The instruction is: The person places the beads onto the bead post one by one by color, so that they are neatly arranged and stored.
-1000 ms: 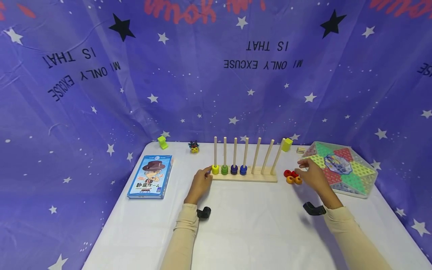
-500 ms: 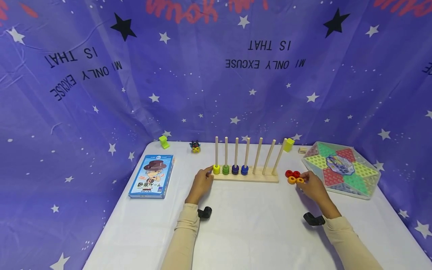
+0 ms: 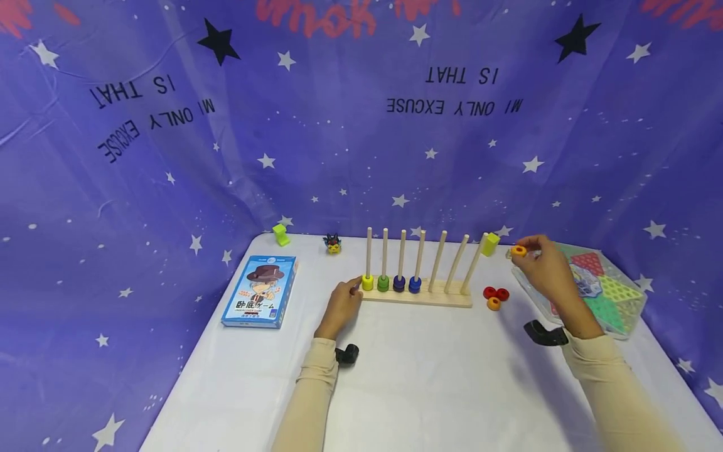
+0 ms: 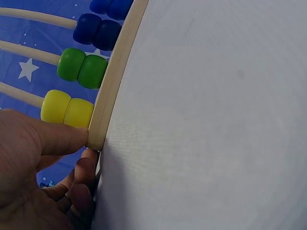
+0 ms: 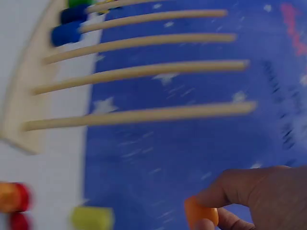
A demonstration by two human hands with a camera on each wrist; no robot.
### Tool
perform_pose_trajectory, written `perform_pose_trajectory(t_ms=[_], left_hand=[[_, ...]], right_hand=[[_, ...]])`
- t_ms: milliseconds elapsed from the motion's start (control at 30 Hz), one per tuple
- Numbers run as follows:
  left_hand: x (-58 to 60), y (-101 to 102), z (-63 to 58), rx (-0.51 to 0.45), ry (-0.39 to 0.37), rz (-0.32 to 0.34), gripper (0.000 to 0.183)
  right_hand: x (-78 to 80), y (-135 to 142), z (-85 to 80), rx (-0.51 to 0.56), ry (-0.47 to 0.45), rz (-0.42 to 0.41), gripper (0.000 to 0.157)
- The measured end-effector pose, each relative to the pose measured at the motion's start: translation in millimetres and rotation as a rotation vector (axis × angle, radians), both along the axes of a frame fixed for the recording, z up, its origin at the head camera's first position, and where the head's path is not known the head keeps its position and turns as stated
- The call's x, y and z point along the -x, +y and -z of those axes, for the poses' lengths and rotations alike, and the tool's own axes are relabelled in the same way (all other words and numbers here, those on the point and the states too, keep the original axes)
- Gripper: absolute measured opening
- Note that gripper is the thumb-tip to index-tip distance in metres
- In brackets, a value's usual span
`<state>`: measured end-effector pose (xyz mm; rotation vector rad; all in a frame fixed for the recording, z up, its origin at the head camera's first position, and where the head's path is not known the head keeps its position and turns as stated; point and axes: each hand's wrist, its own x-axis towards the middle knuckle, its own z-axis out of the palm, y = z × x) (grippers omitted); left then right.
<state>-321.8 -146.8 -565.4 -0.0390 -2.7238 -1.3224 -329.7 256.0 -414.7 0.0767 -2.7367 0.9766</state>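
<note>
A wooden peg stand (image 3: pixel 418 296) with upright pegs stands on the table. Its four left pegs carry yellow beads (image 4: pixel 67 108), green beads (image 4: pixel 82 68), dark blue beads (image 4: pixel 97 31) and blue beads (image 3: pixel 415 285), in pairs; the other pegs are bare. My left hand (image 3: pixel 341 304) grips the left end of the base, thumb on top beside the yellow beads, fingers at the end. My right hand (image 3: pixel 550 276) pinches an orange bead (image 3: pixel 518 250) above the table, right of the stand. Two red beads (image 3: pixel 502 294) and another orange bead (image 3: pixel 494 304) lie on the table below it.
A hexagonal Chinese checkers board (image 3: pixel 615 289) lies at the right, partly behind my right forearm. At the left is a blue card game box (image 3: pixel 260 292). Green block (image 3: pixel 280 235), small figure (image 3: pixel 332 244) and yellow-green block (image 3: pixel 490 244) stand along the back edge, before a purple curtain (image 3: pixel 361 125).
My right hand came down to the loose beads, took one orange bead and raised it up and to the right. My left hand stays at the stand's end.
</note>
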Motion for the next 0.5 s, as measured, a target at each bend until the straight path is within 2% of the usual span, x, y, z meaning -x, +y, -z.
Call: perform_pose_trajectory(t_ms=[133, 233, 333, 500], left_hand=[[2.3, -1.2, -0.5, 0.008, 0.004, 0.004, 0.041], [2.9, -2.1, -0.3, 0.009, 0.005, 0.0, 0.041], [3.0, -2.0, 0.0, 0.012, -0.002, 0.003, 0.042], [2.4, 0.3, 0.9, 0.012, -0.007, 0.003, 0.042]], right_hand=[[-1.6, -21.3, -47.7, 0.008, 0.056, -0.037, 0.046], [-1.4, -40.5, -68.4, 0.032, 0.058, -0.089, 0.048], [0.8, -60.3, -75.0, 0.038, 0.046, -0.15, 0.043], [7.3, -87.4, -66.1, 0.042, 0.009, -0.236, 0.036]])
